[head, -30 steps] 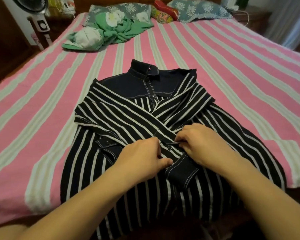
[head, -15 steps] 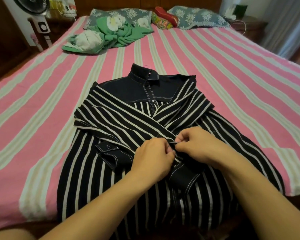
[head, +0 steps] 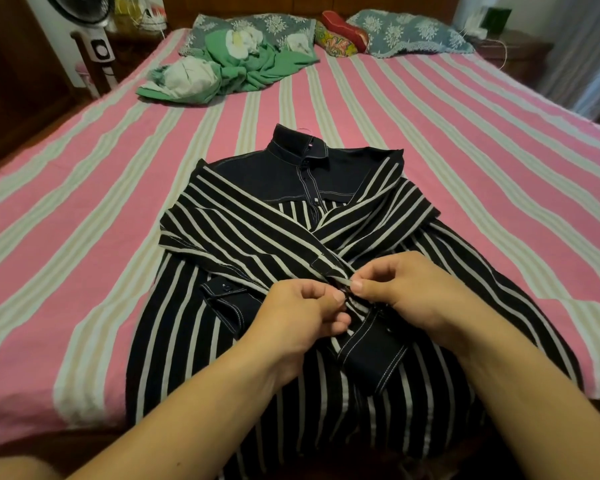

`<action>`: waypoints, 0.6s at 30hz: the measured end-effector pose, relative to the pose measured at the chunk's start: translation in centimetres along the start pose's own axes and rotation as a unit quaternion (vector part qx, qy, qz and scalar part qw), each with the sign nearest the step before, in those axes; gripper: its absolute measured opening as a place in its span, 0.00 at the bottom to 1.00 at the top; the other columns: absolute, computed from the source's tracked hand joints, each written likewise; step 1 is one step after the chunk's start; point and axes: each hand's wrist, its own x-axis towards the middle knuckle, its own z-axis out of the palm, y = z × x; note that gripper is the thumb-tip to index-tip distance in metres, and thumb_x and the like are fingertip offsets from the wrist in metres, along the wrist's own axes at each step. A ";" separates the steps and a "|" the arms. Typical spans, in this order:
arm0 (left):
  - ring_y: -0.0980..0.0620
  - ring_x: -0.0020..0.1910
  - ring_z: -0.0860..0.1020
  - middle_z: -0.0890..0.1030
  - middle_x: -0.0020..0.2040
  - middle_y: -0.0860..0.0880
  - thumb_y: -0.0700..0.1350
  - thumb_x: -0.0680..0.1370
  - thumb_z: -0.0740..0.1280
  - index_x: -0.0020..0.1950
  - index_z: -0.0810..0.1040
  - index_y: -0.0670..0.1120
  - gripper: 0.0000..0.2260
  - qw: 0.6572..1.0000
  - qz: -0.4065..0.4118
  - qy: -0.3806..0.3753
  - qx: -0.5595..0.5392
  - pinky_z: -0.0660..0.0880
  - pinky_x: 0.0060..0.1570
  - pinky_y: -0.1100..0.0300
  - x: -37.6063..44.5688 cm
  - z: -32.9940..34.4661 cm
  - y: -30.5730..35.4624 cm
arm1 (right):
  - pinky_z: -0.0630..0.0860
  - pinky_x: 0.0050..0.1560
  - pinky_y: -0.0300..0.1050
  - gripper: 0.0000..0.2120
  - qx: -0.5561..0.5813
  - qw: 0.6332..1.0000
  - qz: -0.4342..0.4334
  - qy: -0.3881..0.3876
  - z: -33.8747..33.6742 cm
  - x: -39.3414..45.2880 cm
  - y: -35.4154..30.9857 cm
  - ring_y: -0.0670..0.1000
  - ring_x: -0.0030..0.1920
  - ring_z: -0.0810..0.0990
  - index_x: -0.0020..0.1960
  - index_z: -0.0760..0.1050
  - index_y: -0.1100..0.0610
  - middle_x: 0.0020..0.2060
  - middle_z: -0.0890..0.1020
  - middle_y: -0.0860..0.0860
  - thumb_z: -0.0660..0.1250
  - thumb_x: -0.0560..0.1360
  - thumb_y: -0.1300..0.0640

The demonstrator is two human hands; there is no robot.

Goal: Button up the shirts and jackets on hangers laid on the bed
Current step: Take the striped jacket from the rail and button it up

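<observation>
1. Navy cloth with white stripes fills the head view just under your fingers: a striped shirt lies front-up on the bed, its collar pointing away from you and its hem toward you.
2. Your left hand has its fingers curled, thumb and forefinger pinching a fold of the shirt at the middle of its front.
3. Your right hand is curled the same way, thumb and forefinger pinching a narrow edge of fabric; the two sets of fingertips almost touch.
4. Whether a button sits between your fingertips cannot be told; the spot is covered by them.
5. Both sleeves are folded across the chest and cross just beyond your fingers.
6. One dark cuff with white stitching lies right below your fingertips, between your two wrists.
7. The other cuff lies just left of your left hand, with a button showing on it.
8. Past your fingers, the plain navy yoke and the placket under the collar look fastened, with small buttons in a row.
9. Far beyond your hands, a rumpled green garment lies on the pink and pale striped sheet, near the patterned pillows at the head of the bed.
10. Well off to the left of your left hand, a standing fan is beside the bed.
</observation>
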 end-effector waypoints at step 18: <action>0.55 0.31 0.77 0.80 0.33 0.46 0.32 0.81 0.65 0.43 0.81 0.38 0.08 0.998 -0.039 0.004 -0.054 0.77 0.33 0.66 0.2 -0.3 0.3 | 0.73 0.45 0.38 0.06 0.054 0.998 0.002 -0.045 0.3 0.0 0.4 0.44 0.40 0.81 0.51 0.84 0.59 0.42 0.87 0.53 0.69 0.78 0.64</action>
